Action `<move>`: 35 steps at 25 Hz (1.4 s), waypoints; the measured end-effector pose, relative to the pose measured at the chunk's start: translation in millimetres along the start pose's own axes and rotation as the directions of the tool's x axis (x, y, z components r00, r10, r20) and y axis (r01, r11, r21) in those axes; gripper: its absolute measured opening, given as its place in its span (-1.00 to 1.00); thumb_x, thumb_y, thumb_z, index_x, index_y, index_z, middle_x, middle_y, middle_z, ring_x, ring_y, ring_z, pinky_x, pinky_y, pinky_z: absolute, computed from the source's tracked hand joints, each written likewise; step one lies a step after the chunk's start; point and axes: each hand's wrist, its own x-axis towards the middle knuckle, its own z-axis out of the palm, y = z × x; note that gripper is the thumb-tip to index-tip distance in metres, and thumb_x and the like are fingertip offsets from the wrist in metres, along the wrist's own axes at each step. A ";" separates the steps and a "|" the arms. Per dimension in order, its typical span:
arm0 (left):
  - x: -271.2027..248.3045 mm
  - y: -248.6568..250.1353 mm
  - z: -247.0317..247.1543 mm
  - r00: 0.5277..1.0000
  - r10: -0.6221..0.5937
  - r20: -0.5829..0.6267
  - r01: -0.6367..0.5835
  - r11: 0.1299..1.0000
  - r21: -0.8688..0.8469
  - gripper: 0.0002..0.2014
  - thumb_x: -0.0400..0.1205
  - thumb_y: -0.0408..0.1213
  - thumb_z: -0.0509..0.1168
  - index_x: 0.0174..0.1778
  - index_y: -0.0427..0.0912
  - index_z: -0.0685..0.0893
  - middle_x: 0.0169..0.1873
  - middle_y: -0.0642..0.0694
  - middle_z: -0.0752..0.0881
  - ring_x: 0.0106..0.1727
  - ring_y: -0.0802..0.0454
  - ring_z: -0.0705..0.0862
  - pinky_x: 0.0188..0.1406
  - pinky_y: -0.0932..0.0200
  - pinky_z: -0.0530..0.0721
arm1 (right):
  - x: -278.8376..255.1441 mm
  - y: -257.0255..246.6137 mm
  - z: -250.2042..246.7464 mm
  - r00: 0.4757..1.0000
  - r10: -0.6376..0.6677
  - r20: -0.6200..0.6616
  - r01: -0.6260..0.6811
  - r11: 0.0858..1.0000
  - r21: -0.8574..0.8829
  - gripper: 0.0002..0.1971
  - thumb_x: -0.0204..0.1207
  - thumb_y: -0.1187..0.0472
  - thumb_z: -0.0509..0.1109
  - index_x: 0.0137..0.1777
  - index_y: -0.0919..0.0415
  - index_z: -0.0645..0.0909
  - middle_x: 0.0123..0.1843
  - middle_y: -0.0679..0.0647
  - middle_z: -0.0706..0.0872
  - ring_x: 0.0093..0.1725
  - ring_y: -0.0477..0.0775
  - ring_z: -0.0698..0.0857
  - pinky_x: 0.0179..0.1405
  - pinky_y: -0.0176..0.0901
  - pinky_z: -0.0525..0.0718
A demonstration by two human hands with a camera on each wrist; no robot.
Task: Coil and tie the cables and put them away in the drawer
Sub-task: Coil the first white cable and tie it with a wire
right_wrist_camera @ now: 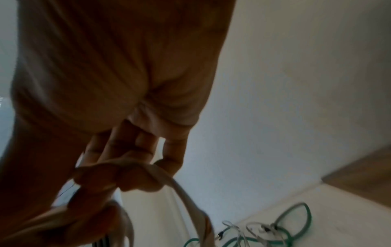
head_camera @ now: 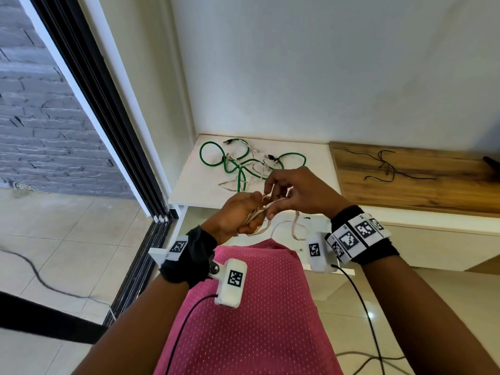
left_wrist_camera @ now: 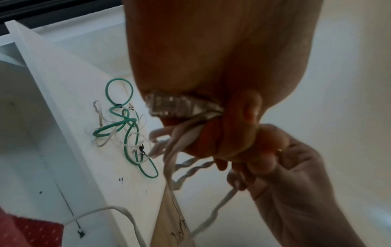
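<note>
A person in a pink dotted top (head_camera: pixel 251 307) stands at a white cabinet top (head_camera: pixel 194 185), both hands raised together in front of the chest. The left hand (head_camera: pixel 238 215) is clenched around a bundled flat white cable (head_camera: pixel 255 213), its clear plug (left_wrist_camera: pixel 169 105) poking sideways out of the fist. The bundle's long axis runs roughly from the person toward the wall, with loose loops trailing downward. The right hand (head_camera: pixel 295 193) meets it from the other side, fingertips (head_camera: pixel 270 213) pinching a strand of the same cable.

Beyond the hands, a green cable (head_camera: pixel 240 163) sprawls in open loops on the cabinet top, tangled with thin white cords (head_camera: pixel 257 169). To its right, on a wooden surface (head_camera: pixel 405 185), lie thin black strings (head_camera: pixel 387 166). Below the hands an open white drawer (left_wrist_camera: pixel 31 133) stands pulled out. A dark sliding-door frame (head_camera: pixel 108 117) borders the cabinet on the left.
</note>
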 end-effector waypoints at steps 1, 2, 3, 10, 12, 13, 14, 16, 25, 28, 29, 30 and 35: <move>-1.2 0.2 -1.6 0.999 -0.021 0.034 0.023 0.999 -0.050 -0.48 0.69 0.08 -0.01 -0.26 -0.31 0.57 -0.68 -0.05 0.39 -0.72 0.16 0.22 -0.72 0.36 0.15 | -1.7 4.7 -4.0 0.997 0.069 0.025 -0.070 0.996 0.061 -0.63 0.12 0.25 0.74 -0.13 0.22 0.66 -0.35 -0.02 0.74 -0.36 -0.18 0.65 -0.30 -0.42 0.57; -2.5 0.1 -3.9 0.998 -0.030 0.063 0.034 0.998 -0.060 -0.46 0.61 0.15 0.02 -0.21 -0.30 0.61 -0.64 -0.02 0.31 -0.68 0.18 0.17 -0.70 0.35 0.10 | -4.5 11.6 -7.8 0.992 0.118 0.036 -0.122 0.985 0.126 -0.66 0.14 0.27 0.73 -0.14 0.24 0.68 -0.36 -0.04 0.74 -0.37 -0.17 0.64 -0.30 -0.37 0.59; -3.5 -1.1 -6.6 0.996 -0.023 0.085 0.025 0.999 -0.027 -0.47 0.58 0.15 0.07 -0.13 -0.31 0.65 -0.60 -0.01 0.25 -0.64 0.18 0.14 -0.68 0.34 0.08 | -7.9 18.4 -11.2 0.989 0.145 0.030 -0.148 0.971 0.186 -0.72 0.17 0.30 0.71 -0.16 0.27 0.71 -0.38 -0.06 0.73 -0.40 -0.15 0.62 -0.33 -0.31 0.59; -2.7 -7.7 -2.7 0.999 0.012 0.042 -0.006 0.989 -0.150 -0.72 0.75 -0.29 0.08 -0.17 -0.33 0.61 -0.65 0.04 0.26 -0.69 0.20 0.16 -0.72 0.36 0.13 | -2.2 44.2 1.7 0.923 0.108 -0.370 -0.123 0.992 -0.017 -0.87 0.47 0.15 0.52 -0.16 0.22 0.75 -0.40 0.00 0.73 -0.42 -0.09 0.60 -0.45 -0.26 0.54; 0.5 -6.6 -6.1 0.998 0.052 0.034 -0.038 0.946 -0.320 -0.72 0.73 -0.31 0.09 -0.26 -0.27 0.56 -0.66 0.02 0.28 -0.71 0.19 0.18 -0.72 0.34 0.13 | 1.1 45.9 7.2 0.925 0.066 -0.373 -0.212 0.906 -0.366 -0.66 0.54 -0.13 0.36 -0.17 0.15 0.72 -0.45 -0.04 0.67 -0.42 -0.01 0.58 -0.43 -0.19 0.47; 1.2 -5.1 -8.4 0.996 0.075 0.038 -0.054 0.917 -0.396 -0.74 0.73 -0.30 0.08 -0.25 -0.27 0.53 -0.65 0.02 0.30 -0.72 0.18 0.20 -0.71 0.33 0.17 | 1.7 45.9 9.1 0.931 0.091 -0.353 -0.251 0.862 -0.441 -0.59 0.56 -0.22 0.28 -0.20 0.11 0.72 -0.46 -0.10 0.63 -0.42 -0.01 0.57 -0.42 -0.17 0.44; 1.9 -4.0 -10.7 0.994 0.101 0.040 -0.070 0.880 -0.470 -0.76 0.73 -0.27 0.07 -0.21 -0.27 0.50 -0.64 0.02 0.33 -0.71 0.18 0.23 -0.70 0.34 0.22 | 0.8 48.8 12.6 0.940 0.131 -0.315 -0.262 0.868 -0.422 -0.54 0.57 -0.27 0.22 -0.22 0.08 0.72 -0.45 -0.15 0.61 -0.42 -0.04 0.58 -0.41 -0.17 0.45; 5.0 -1.1 -15.9 0.990 0.143 0.015 -0.102 0.772 -0.628 -0.71 0.73 -0.19 0.02 -0.21 -0.23 0.52 -0.62 0.04 0.37 -0.68 0.22 0.20 -0.67 0.37 0.19 | -3.5 57.0 20.8 0.956 0.177 -0.234 -0.244 0.923 -0.298 -0.40 0.54 -0.35 0.10 -0.26 0.13 0.72 -0.40 -0.14 0.68 -0.44 -0.08 0.62 -0.36 -0.15 0.54; 17.3 4.4 -31.5 0.919 0.147 -0.367 -0.367 0.663 -0.653 -0.67 0.76 -0.20 0.05 -0.37 -0.08 0.37 -0.60 0.07 0.35 -0.66 0.21 0.22 -0.66 0.35 0.21 | -24.4 50.0 66.6 0.974 0.213 0.072 -0.106 0.716 -0.690 -0.45 0.60 0.37 0.25 0.56 0.23 0.18 0.15 0.16 0.72 0.01 0.18 0.72 -0.03 -0.02 0.65; 24.7 1.1 -28.4 0.887 0.112 -0.448 -0.351 0.794 -0.496 -0.68 0.77 -0.35 0.03 -0.32 -0.11 0.45 -0.46 -0.03 0.60 -0.59 0.11 0.46 -0.57 0.28 0.40 | -23.7 27.2 75.4 0.993 -0.022 0.116 0.108 0.561 -0.821 -0.57 0.51 0.35 0.37 0.37 0.31 0.44 -0.09 0.12 0.76 -0.14 0.14 0.71 -0.17 -0.03 0.57; 25.6 -0.1 -25.6 0.892 0.122 -0.436 -0.321 0.849 -0.420 -0.72 0.77 -0.34 0.05 -0.27 -0.13 0.47 -0.41 -0.07 0.68 -0.54 0.07 0.57 -0.53 0.25 0.44 | -22.4 20.3 73.6 0.987 -0.103 0.121 0.157 0.510 -0.846 -0.62 0.41 0.35 0.47 0.24 0.30 0.56 -0.18 0.11 0.76 -0.19 0.12 0.71 -0.24 -0.05 0.59; 26.6 -2.8 -23.0 0.904 0.141 -0.403 -0.290 0.896 -0.336 -0.75 0.77 -0.30 0.05 -0.23 -0.17 0.46 -0.38 -0.09 0.73 -0.49 0.03 0.65 -0.51 0.24 0.48 | -20.5 16.1 71.7 0.971 -0.217 0.102 0.197 0.476 -0.857 -0.65 0.31 0.34 0.55 0.11 0.28 0.63 -0.22 0.12 0.76 -0.21 0.11 0.72 -0.31 -0.07 0.61; 19.8 -14.3 -6.6 0.964 0.201 -0.171 -0.170 0.969 0.180 -0.61 0.79 -0.19 0.06 -0.11 -0.49 0.50 -0.42 -0.27 0.67 -0.46 -0.10 0.64 -0.52 0.22 0.57 | -2.3 -7.2 44.0 0.947 -0.319 -0.047 0.245 0.808 -0.536 -0.81 0.37 0.34 0.53 -0.03 0.33 0.68 -0.29 0.18 0.74 -0.36 0.02 0.63 -0.42 -0.18 0.54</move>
